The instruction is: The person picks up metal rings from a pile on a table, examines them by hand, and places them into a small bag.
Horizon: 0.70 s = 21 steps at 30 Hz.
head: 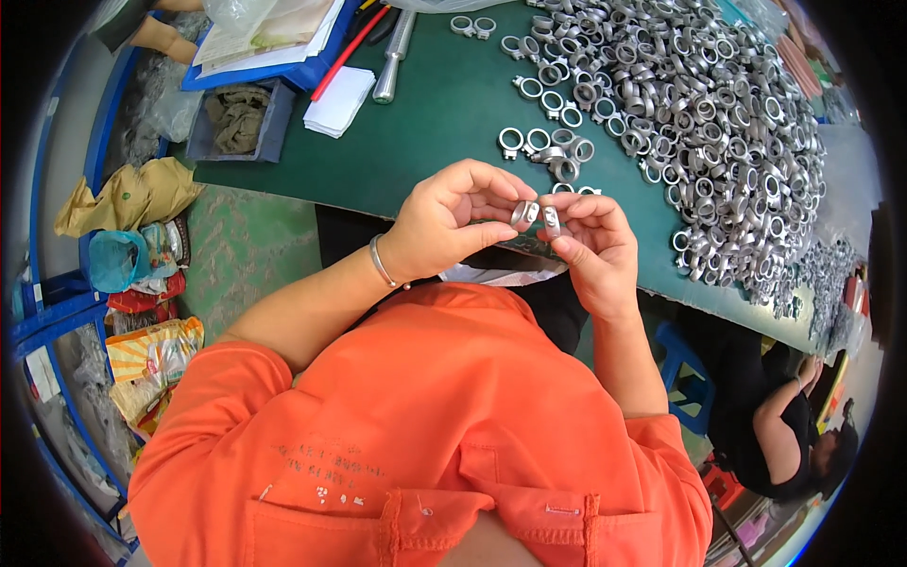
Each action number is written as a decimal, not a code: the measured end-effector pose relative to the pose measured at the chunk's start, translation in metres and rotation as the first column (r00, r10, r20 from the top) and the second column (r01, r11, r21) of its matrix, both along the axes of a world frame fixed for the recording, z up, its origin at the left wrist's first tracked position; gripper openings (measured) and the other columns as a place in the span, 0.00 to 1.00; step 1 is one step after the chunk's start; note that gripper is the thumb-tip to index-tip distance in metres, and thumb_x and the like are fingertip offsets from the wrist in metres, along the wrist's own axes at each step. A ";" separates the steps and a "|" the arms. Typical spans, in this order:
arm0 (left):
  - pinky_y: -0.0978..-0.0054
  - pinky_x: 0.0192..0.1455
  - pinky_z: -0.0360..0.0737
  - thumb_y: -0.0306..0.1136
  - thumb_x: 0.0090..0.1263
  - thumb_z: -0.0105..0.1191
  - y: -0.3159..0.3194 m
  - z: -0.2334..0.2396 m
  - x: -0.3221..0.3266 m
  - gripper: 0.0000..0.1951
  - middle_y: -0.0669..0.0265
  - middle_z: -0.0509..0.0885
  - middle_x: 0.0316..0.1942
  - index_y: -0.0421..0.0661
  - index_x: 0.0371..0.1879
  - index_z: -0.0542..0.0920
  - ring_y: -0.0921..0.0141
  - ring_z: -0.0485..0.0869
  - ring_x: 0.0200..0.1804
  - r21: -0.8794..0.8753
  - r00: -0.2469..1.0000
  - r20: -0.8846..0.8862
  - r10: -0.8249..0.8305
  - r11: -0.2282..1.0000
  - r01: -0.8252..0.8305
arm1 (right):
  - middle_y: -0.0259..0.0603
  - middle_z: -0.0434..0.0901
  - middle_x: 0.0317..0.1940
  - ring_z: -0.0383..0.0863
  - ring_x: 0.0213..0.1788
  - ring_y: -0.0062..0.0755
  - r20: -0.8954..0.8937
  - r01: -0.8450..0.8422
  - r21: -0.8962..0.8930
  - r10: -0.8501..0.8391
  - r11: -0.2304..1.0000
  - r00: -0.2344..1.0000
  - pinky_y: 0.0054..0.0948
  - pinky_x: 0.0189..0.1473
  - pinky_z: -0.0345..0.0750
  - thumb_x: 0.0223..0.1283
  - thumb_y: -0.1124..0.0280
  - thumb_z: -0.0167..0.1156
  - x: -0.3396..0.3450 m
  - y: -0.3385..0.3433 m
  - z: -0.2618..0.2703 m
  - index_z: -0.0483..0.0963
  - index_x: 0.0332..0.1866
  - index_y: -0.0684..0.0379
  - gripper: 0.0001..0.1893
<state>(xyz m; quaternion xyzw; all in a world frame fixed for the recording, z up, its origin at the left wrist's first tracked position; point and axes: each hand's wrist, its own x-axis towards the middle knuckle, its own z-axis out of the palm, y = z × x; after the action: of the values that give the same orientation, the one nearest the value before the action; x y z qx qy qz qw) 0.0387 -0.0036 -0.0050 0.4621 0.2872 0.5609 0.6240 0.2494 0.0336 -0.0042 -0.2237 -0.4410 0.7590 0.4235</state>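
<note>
My left hand [460,212] pinches one small metal ring clamp [524,215] between thumb and fingers. Close beside it, my right hand [599,237] grips a second metal ring clamp [550,222] by thumb and fingertips. Both rings are held on edge, their small lugs facing up towards me, just above the table's near edge. Right beyond my hands, several loose metal rings [564,170] lie on the green tabletop [425,142]. A large heap of the same rings [708,106] covers the table's right part.
A grey bin [273,135] with a brown cloth, white paper slips [340,103], a red pen [351,53] and a metal-handled tool [393,60] are at the left. Bags stand beside blue shelving [60,322]. A co-worker [772,425] sits at the right near a blue stool [684,375].
</note>
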 end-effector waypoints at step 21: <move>0.68 0.43 0.77 0.20 0.54 0.62 0.001 0.000 0.006 0.10 0.60 0.75 0.41 0.42 0.34 0.79 0.59 0.78 0.42 0.478 0.592 -0.756 0.279 0.853 0.209 | 0.47 0.75 0.38 0.75 0.39 0.47 0.538 -0.083 0.805 -0.665 0.587 0.518 0.37 0.42 0.75 0.50 0.80 0.64 0.003 -0.008 -0.003 0.76 0.39 0.61 0.09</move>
<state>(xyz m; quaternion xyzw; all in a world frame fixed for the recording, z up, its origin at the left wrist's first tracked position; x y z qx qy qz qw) 0.0452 -0.0022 -0.0050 0.8086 0.3838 0.3588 0.2647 0.2526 0.0259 -0.0068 -0.4240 -0.8011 0.2187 0.3614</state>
